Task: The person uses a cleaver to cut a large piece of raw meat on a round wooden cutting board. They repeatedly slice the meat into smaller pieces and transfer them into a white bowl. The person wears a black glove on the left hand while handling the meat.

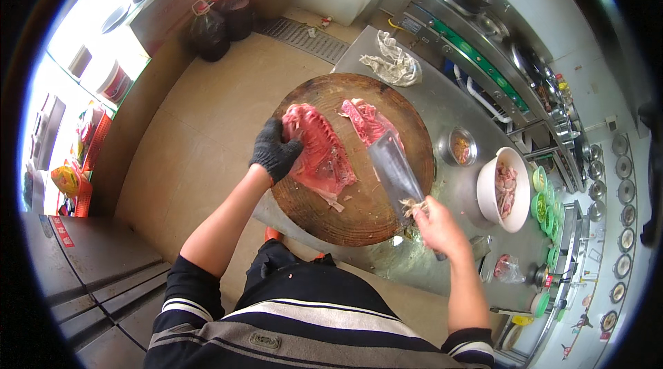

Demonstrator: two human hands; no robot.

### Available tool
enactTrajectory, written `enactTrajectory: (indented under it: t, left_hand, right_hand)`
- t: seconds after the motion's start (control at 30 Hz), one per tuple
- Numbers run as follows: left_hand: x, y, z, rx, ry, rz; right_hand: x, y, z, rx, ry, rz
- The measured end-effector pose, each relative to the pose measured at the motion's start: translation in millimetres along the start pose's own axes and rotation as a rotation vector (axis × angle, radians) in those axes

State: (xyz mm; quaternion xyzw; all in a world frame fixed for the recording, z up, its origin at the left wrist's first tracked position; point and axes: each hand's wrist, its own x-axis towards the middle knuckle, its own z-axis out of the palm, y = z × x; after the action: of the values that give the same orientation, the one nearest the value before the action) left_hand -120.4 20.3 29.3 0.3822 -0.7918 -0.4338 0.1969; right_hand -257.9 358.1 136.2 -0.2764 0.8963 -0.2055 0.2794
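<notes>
My left hand (277,150), in a dark grey knitted glove, grips the left edge of a large split poultry carcass (322,148) on a round wooden chopping block (331,221). The carcass lies with its ribbed, raw red inner side up. My bare right hand (439,226) is closed around the handle of a cleaver (396,172), where some pale cord or cloth is wrapped. The broad blade points up and left, and its far end overlaps a second, smaller piece of raw meat (368,119). Whether the blade touches that piece, I cannot tell.
A crumpled cloth (394,60) lies beyond the block on the steel table (362,50). Rightward stand a small metal bowl (458,146) and a white tub (484,187) of cut meat. Green bowls (541,208) and bagged meat (507,268) sit farther right. A stove (466,47) runs behind.
</notes>
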Motion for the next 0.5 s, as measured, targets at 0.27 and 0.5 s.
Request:
enactTrajectory:
  t: [0.27, 0.5]
  left_hand:
    - [4.0, 9.8, -4.7, 0.338, -0.292, 0.062]
    - [-35.3, -16.5, -40.0, -0.039, -0.113, 0.0]
  right_hand:
    - [34.5, -47.0, 53.1, 0.144, 0.214, -0.384]
    - [48.0, -142.4, -0.4, 0.009, 0.262, -0.477]
